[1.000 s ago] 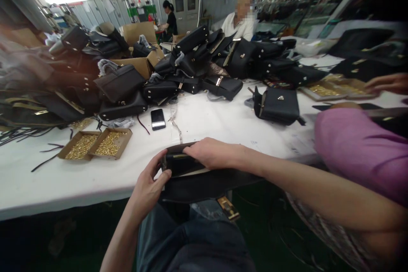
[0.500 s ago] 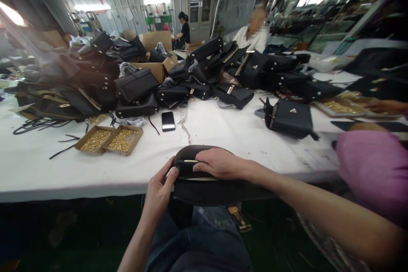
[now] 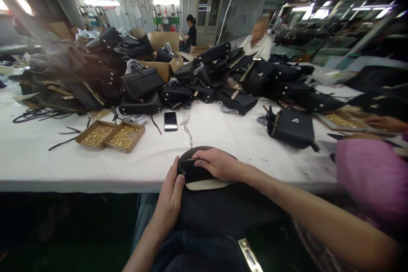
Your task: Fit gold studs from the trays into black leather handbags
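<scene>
A black handbag (image 3: 223, 208) rests at the table's front edge, its long flap hanging down over my lap. At the flap's lower end is a gold-coloured metal clasp plate (image 3: 250, 256). My left hand (image 3: 170, 191) is closed round the bag's left side, its thumb lying along the near edge. My right hand (image 3: 219, 164) reaches across from the right and grips the upper edge of the bag's opening, with its fingertips partly hidden. A pale lining strip (image 3: 207, 185) shows just below that hand.
Two cardboard trays (image 3: 123, 137) of small gold fittings stand at left, near a phone (image 3: 170, 121). Black bags (image 3: 140, 83) are piled across the back. Another bag (image 3: 291, 126) stands at right. A person in a pink top (image 3: 369, 174) sits close on my right.
The bag has tipped so that its flap hangs lower and shows more, bringing the clasp plate and pale lining into clearer view. My left hand has shifted slightly right. The view has turned slightly.
</scene>
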A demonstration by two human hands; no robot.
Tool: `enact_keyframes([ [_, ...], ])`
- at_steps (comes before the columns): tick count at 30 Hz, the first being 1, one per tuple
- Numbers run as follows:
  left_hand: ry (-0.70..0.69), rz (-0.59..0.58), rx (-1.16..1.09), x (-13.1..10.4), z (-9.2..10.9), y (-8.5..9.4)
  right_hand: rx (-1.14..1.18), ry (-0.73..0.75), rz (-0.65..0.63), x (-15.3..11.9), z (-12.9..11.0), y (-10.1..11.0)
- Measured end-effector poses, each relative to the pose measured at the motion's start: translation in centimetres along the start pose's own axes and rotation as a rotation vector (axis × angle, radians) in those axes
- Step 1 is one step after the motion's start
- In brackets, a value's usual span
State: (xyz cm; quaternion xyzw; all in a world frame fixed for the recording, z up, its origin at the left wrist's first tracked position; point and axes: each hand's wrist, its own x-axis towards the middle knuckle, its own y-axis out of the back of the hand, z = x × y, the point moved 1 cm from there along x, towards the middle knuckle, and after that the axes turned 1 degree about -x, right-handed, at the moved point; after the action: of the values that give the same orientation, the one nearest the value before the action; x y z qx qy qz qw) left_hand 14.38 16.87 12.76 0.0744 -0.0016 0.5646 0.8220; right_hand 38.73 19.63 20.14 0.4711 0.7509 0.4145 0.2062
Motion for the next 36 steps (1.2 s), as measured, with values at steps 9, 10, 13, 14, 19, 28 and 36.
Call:
enact_keyframes([
  [9, 0.044, -0.052, -0.010, -0.1, 1.2, 0.6, 0.168, 0.072, -0.009, 0.5, 0.2, 1.4],
  [10, 0.009, -0.073, -0.002, -0.4, 1.7, 0.7, 0.191, 0.081, -0.005, 0.5, 0.1, 1.5],
  [13, -0.074, -0.135, 0.091, -0.6, 2.9, 1.4, 0.250, 0.104, -0.033, 0.6, -0.1, 1.6],
  [14, -0.078, -0.145, 0.122, -0.4, 3.2, 1.6, 0.264, 0.106, -0.050, 0.7, -0.2, 1.6],
  [19, -0.016, -0.175, 0.128, 1.7, 3.6, 1.8, 0.329, 0.092, -0.088, 1.0, 0.0, 1.9],
  [28, 0.022, -0.141, 0.120, 2.7, 3.2, 2.4, 0.362, 0.079, -0.089, 0.5, 0.8, 2.5],
  [36, 0.035, -0.161, 0.099, 2.1, 3.3, 2.0, 0.337, 0.050, 0.025, 0.6, 0.2, 1.3],
])
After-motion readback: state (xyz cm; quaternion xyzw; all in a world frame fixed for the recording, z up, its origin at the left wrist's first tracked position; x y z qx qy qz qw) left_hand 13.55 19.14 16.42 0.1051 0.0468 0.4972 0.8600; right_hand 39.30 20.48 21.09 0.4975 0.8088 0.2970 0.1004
